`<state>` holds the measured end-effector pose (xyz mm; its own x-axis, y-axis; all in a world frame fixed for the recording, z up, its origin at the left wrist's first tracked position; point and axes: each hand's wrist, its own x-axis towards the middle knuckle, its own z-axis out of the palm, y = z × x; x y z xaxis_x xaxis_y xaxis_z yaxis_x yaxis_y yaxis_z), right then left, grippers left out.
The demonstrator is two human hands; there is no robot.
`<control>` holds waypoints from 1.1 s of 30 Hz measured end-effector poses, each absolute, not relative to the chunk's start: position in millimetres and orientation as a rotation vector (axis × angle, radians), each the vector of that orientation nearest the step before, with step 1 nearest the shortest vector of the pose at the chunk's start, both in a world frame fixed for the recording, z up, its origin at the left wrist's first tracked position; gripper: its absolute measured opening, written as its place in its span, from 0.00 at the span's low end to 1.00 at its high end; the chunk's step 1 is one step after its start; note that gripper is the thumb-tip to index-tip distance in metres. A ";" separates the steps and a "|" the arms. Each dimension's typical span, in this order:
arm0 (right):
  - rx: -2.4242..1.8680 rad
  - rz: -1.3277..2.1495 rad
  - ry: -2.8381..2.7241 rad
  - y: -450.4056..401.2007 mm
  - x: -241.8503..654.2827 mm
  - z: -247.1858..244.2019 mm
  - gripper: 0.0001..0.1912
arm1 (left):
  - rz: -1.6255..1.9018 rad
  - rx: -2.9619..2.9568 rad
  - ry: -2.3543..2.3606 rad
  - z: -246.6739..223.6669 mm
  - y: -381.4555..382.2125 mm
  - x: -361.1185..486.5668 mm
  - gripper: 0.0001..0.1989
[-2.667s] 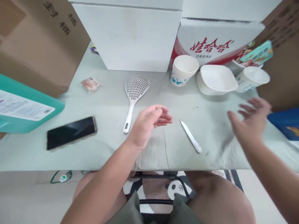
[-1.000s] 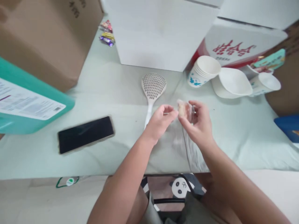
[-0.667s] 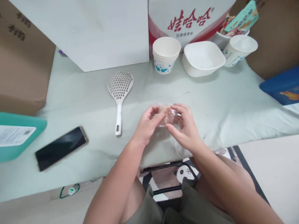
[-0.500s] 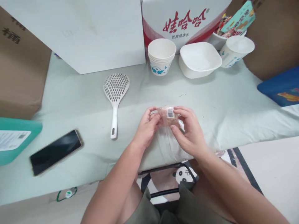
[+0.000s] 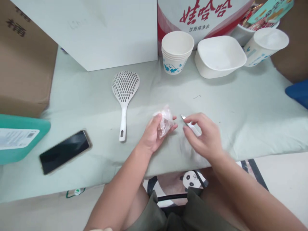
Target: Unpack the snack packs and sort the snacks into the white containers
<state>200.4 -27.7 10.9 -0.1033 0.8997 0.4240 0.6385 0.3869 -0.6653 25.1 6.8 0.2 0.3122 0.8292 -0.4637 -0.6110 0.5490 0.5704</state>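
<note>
My left hand (image 5: 154, 132) holds a small clear plastic packet (image 5: 165, 123), its thumb on top and fingers beneath. What lies inside the packet is hard to make out. Just to the right, my right hand (image 5: 204, 134) pinches a slim white tool (image 5: 193, 129) with a short metal tip pointing up and left. A gap separates the tip from the packet. Left of my hands a white slotted ladle (image 5: 125, 88) lies on the pale green cloth (image 5: 96, 106).
A black phone (image 5: 66, 152) and a green container (image 5: 21, 138) are at left. Stacked paper cups (image 5: 177, 51), a white bowl (image 5: 220, 56) and a tipped cup (image 5: 266, 46) stand at the back, before white boxes (image 5: 120, 32).
My hands have moved apart, and the packet is now in my left hand only, turned over. The white tool now shows in my right hand. The view has shifted slightly.
</note>
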 end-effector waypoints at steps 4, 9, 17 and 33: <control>-1.979 0.415 -2.010 -30.3 217.1 5.2 0.15 | 1.035 0.253 0.807 0.6 12.6 17.1 0.23; -2.230 0.609 -1.972 -28.1 216.2 10.8 0.07 | 1.056 0.288 0.778 5.3 13.1 12.2 0.25; -1.574 1.254 -1.381 -27.3 195.6 15.8 0.14 | 1.015 0.392 0.846 4.8 11.5 18.4 0.25; -1.343 1.803 -0.890 -39.0 158.9 15.7 0.28 | 1.073 0.502 0.819 -0.3 7.4 29.1 0.22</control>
